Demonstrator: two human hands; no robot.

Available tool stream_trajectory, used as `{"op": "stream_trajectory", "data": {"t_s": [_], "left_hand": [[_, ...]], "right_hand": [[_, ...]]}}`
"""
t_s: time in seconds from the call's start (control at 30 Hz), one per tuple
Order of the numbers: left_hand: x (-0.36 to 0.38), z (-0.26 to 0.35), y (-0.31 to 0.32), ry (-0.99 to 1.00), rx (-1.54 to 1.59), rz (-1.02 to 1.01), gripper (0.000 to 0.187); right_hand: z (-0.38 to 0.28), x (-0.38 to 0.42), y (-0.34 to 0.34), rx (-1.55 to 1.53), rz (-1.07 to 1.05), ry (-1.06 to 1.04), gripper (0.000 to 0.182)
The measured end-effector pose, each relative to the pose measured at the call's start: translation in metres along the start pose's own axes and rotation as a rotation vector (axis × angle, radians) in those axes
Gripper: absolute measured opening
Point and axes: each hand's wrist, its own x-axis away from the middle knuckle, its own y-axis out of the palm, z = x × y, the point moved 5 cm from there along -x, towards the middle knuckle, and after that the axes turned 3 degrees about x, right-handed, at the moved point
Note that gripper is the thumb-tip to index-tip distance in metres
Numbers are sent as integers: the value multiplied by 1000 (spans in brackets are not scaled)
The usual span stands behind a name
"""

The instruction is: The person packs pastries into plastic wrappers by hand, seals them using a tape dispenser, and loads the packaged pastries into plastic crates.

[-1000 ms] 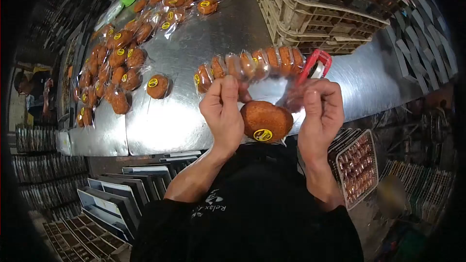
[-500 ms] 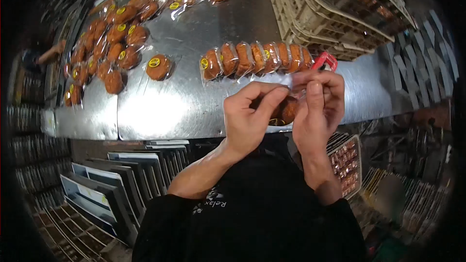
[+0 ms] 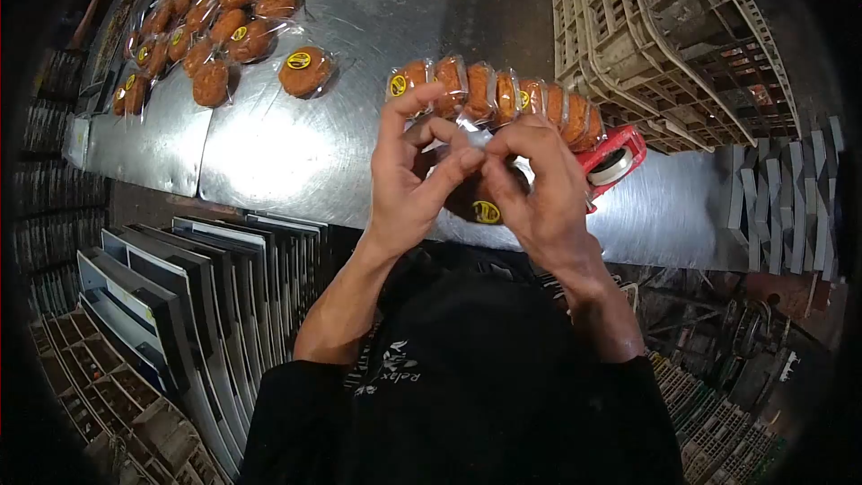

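Note:
My left hand (image 3: 404, 175) pinches the clear wrapper of a brown bun between thumb and fingers, its index finger raised. Opposite it, my right hand (image 3: 543, 184) pinches the same wrapper. The wrapped bun (image 3: 486, 211), with a yellow round label, hangs between and below both hands, partly hidden by them. Behind the hands a row of several wrapped buns (image 3: 480, 92) stands on edge on the metal table (image 3: 269, 157). A red tape dispenser (image 3: 613, 162) with a white roll is just beyond my right hand, at the row's right end.
A single wrapped bun (image 3: 305, 72) lies left of the row, near a pile of labelled buns (image 3: 242, 13). Stacked beige crates (image 3: 628, 54) stand at the back right. Metal trays (image 3: 144, 296) are below the table's front left edge, with grey slats (image 3: 781, 207) at the far right.
The view has shifted, and the red dispenser shows more fully. My fingertips have come together at the wrapper, and my left index finger is now raised.

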Motion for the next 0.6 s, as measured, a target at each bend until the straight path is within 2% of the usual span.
{"op": "stream_trajectory", "data": {"t_s": [0.1, 0.17, 0.2, 0.23, 0.3, 0.33, 0.37, 0.43, 0.47, 0.53, 0.6], "left_hand": [[1, -3, 11, -153, 35, 113, 23], [-1, -1, 20, 107, -528, -55, 21], [-3, -1, 23, 241, -824, -79, 21], [-3, -5, 28, 234, -831, -93, 21], [-4, -17, 37, 153, -745, 91, 15], [-2, -43, 39, -89, -216, 210, 16], [-5, -51, 46, -98, -219, 182, 16], [-14, -62, 52, -36, -13, 312, 24], [-18, -64, 61, -43, 41, 272, 29], [-15, -66, 62, -116, 25, 190, 28], [-15, -73, 51, -143, -22, 128, 26]], "right_hand": [[15, 6, -9, 3, -18, 54, 24], [18, 13, -18, 233, 105, -183, 20], [25, 11, -21, 268, 150, -155, 10], [26, 15, -21, 264, 160, -142, 10], [61, 33, -14, -523, 311, 497, 7], [67, 39, -6, -639, 427, 498, 3], [66, 44, -3, -633, 457, 503, 3], [64, 54, -10, -762, 716, 589, 20], [65, 60, -18, -755, 735, 561, 32], [81, 106, -50, -234, 777, 686, 24], [110, 170, -54, 160, 678, 859, 30]]}}
